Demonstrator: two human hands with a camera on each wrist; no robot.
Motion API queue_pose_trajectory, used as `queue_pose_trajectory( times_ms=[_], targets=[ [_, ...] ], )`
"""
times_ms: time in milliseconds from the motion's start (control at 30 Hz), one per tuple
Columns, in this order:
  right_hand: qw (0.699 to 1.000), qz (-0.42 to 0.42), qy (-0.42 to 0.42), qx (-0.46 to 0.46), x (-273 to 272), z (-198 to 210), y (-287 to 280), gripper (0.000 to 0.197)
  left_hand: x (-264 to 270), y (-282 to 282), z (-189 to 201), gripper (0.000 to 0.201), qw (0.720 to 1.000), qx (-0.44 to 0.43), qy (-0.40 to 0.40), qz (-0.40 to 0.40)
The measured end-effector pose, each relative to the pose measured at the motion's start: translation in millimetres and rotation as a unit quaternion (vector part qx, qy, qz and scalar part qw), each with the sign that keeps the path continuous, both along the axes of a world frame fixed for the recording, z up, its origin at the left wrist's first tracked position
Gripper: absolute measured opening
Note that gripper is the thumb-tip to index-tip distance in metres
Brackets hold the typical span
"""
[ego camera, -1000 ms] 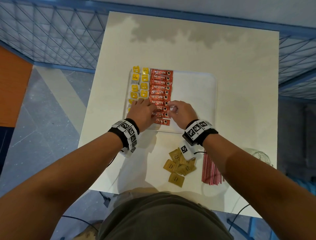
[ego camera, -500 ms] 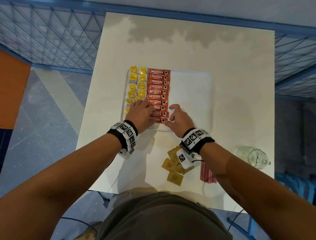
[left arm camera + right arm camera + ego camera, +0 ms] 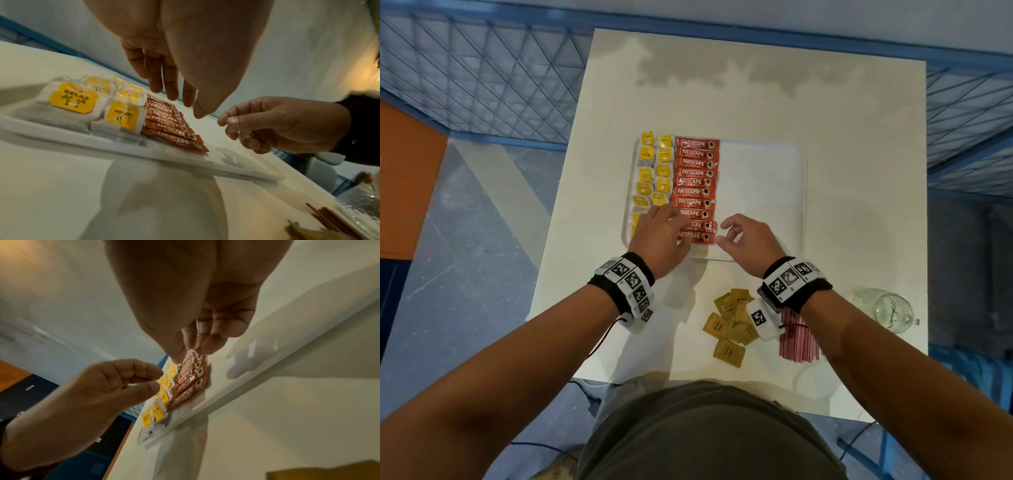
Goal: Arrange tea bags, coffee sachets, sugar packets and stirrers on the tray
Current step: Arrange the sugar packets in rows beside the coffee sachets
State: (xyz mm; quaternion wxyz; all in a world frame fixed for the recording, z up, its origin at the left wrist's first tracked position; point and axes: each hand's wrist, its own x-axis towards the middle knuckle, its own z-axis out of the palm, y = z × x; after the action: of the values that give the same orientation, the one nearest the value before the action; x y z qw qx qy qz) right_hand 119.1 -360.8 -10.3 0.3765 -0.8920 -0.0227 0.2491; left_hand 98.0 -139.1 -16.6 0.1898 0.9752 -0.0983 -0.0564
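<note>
A white tray holds two columns of yellow-tagged tea bags at its left and beside them a column of red coffee sachets. My left hand hovers over the left ends of the nearest sachets with fingers nearly straight and nothing in it. My right hand hangs just off their right ends, fingers loosely curled and empty. Brown sugar packets and a bundle of red stirrers lie on the table in front of the tray.
A glass jar stands at the table's near right. The tray's right half is bare white. The white table stretches beyond and to the right of the tray, with blue mesh fencing around it.
Both hands have lifted off the nearest sachets. The right hand has drawn back to the right of their ends and its fingers have curled loosely.
</note>
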Motion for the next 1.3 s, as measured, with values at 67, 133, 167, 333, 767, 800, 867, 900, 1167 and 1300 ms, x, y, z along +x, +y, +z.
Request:
queue_pose_trajectory(
  times_ms=[67,133,167,333,767,800,867,900,1167,1300],
  targets=[
    [1.000,0.005,0.003,-0.002,-6.1,5.2,-9.0,0.026,-10.1,-0.8,0.0,0.026,0.999,-0.033,0.011,-0.007],
    [1.000,0.016,0.007,-0.003,-13.9,8.5,-18.2,0.025,-22.2,-4.4,1.0,0.025,0.997,-0.066,0.036,-0.021],
    [1.000,0.026,0.009,-0.006,-18.6,9.2,-23.0,0.024,-28.5,-6.9,1.8,0.024,0.995,-0.079,0.056,-0.027],
    [0.995,0.090,0.023,-0.043,-44.9,7.2,-43.4,0.025,-56.0,-24.0,3.4,0.030,0.978,-0.041,0.190,-0.070],
    [0.972,0.164,0.049,-0.161,-100.1,2.1,-63.8,0.045,-101.5,-56.0,-10.9,0.045,0.951,0.001,0.274,-0.143],
    [0.972,0.163,0.044,-0.165,-101.6,1.7,-64.1,0.044,-102.8,-56.9,-11.7,0.044,0.952,0.001,0.273,-0.139],
    [0.971,0.159,0.040,-0.171,-103.6,0.4,-64.8,0.038,-103.6,-58.2,-12.7,0.040,0.954,-0.001,0.273,-0.126],
    [0.972,0.155,0.039,-0.171,-104.2,-0.1,-65.2,0.034,-103.3,-58.5,-13.4,0.038,0.954,0.000,0.274,-0.118],
    [0.977,0.128,0.046,-0.164,-109.0,-7.7,-64.9,0.042,-103.7,-55.4,-14.5,0.013,0.959,-0.017,0.276,-0.057],
    [0.975,0.112,0.064,-0.178,-112.7,-9.2,-65.4,0.040,-106.7,-43.3,-11.5,0.014,0.953,-0.083,0.292,-0.020]
  ],
)
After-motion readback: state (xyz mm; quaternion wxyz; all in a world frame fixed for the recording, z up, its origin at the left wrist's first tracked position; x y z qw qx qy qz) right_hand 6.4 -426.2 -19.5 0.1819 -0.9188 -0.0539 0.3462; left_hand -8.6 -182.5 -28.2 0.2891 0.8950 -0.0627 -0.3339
